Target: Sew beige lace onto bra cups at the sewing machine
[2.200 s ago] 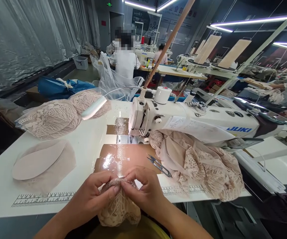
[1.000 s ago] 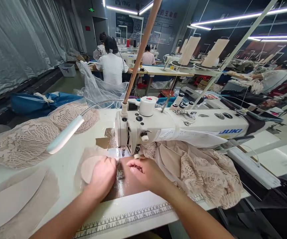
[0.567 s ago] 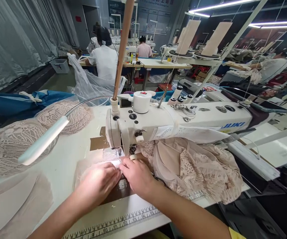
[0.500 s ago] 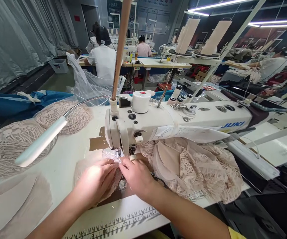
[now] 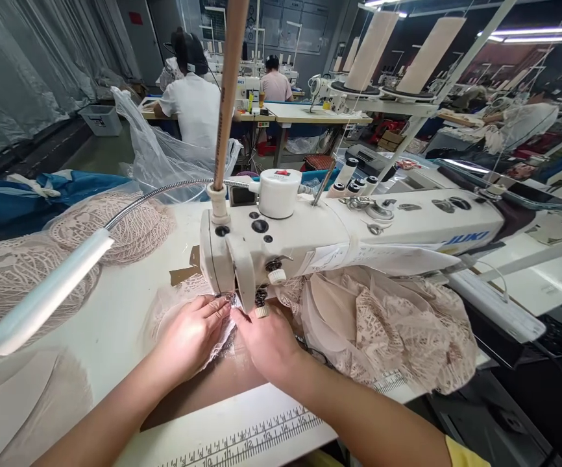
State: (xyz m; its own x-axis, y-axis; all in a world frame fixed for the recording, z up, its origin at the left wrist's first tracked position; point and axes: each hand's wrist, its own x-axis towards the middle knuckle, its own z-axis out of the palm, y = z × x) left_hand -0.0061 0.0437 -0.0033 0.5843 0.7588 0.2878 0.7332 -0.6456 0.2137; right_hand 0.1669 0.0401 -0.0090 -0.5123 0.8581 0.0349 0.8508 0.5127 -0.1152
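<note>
A white Juki sewing machine (image 5: 339,233) stands across the table. Under its needle lies a small beige lace piece (image 5: 174,308). My left hand (image 5: 188,337) lies flat on that lace just left of the needle, fingers stretched forward. My right hand (image 5: 267,340) presses down right below the machine head, its fingertips hidden at the presser foot and touching the lace edge. A brown taped patch (image 5: 213,389) on the table shows beneath both hands.
A heap of beige lace pieces (image 5: 392,331) lies right of my hands under the machine arm. More lace bundles (image 5: 115,224) and a gooseneck lamp (image 5: 42,295) sit at left. A printed ruler (image 5: 246,438) runs along the table's front edge. Other people sew at tables behind.
My hands carried the lace piece from the table's front edge up to the needle. In the last half second both hands slid slightly forward under the machine head.
</note>
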